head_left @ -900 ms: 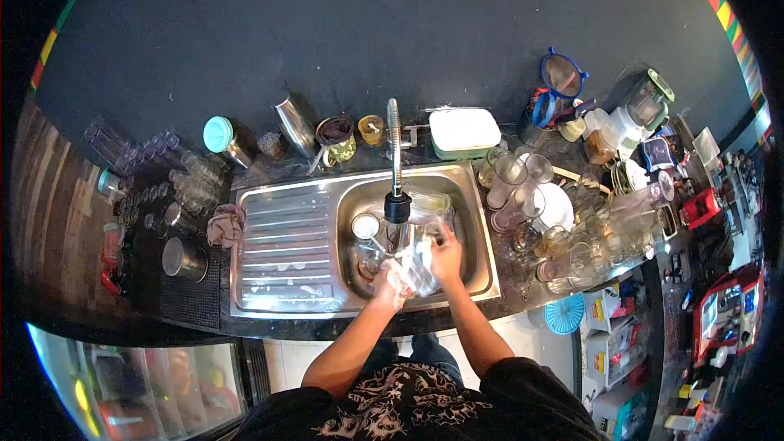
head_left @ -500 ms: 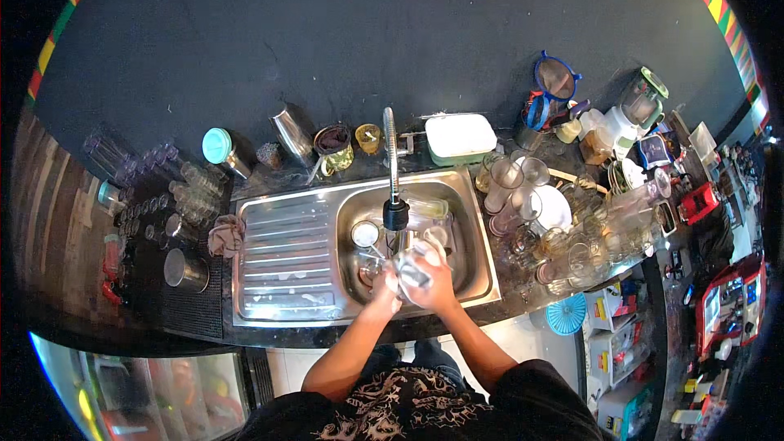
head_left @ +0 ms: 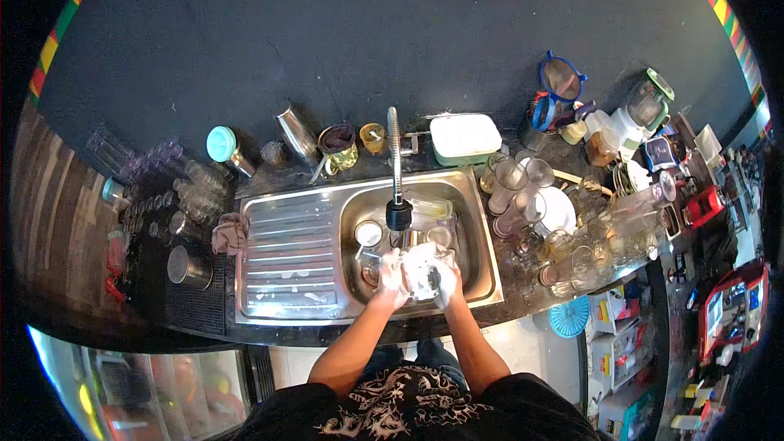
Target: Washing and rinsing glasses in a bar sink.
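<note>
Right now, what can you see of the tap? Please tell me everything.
The tap has a slim, ribbed, shiny neck, apparently metal, and a black head at its end. It reaches over the basin from the wall side. No hand touches it; the outlet is hidden, and whether water runs, I cannot tell.

From my remote view, I saw a dark wall (head_left: 327,41) behind the counter (head_left: 516,282). To the left stood a turquoise-lidded tumbler (head_left: 220,144) and a steel cup (head_left: 296,135); to the right, a blue-rimmed strainer (head_left: 562,79) and a green-lidded blender (head_left: 649,104).

Sink (head_left: 487,257) glossy metal (drainboard (head_left: 290,238) ribbed); wall (head_left: 327,33) matt; rag (head_left: 230,233) cloth.
</note>
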{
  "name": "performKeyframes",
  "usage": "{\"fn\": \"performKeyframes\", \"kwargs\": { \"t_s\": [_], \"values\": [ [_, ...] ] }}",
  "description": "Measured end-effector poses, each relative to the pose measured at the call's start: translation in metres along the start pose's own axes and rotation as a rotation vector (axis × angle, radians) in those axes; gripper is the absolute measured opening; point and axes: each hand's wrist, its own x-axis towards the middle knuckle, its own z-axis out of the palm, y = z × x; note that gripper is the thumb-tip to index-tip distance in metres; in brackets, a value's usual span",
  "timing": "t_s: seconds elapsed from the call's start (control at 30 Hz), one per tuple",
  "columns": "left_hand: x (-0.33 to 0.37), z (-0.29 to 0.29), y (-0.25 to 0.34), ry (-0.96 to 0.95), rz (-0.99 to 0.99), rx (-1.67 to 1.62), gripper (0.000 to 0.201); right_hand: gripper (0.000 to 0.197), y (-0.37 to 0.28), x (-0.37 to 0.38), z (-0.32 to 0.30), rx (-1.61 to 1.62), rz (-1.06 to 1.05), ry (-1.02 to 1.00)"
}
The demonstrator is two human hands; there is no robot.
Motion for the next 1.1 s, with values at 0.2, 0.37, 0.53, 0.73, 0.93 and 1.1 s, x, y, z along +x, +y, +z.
{"fn": "performKeyframes", "kwargs": {
  "t_s": [0.2,0.37,0.53,0.73,0.93,1.1],
  "values": [
    [0.014,0.002,-0.009,-0.127,-0.172,-0.114,0.076,0.021,-0.008,-0.001,0.018,-0.104,-0.256,0.176],
    [0.033,-0.004,-0.010,-0.321,-0.110,-0.191,0.074,0.040,-0.018,-0.020,0.043,-0.964,-0.981,0.137],
    [0.033,0.000,-0.019,-0.056,-0.015,0.178,0.061,0.049,-0.037,-0.015,0.044,-0.955,-1.007,-0.142],
    [0.031,-0.022,-0.022,-0.128,-0.042,0.107,0.033,0.033,-0.049,0.021,0.025,-0.383,-0.415,-0.092],
    [0.028,-0.014,-0.021,-0.031,0.062,0.366,0.035,0.039,-0.068,0.021,0.030,-1.063,-1.151,0.034],
    [0.019,0.008,-0.013,-0.103,0.159,0.586,0.042,0.041,-0.078,0.027,0.043,-0.951,-0.580,-0.012]
  ]
}}
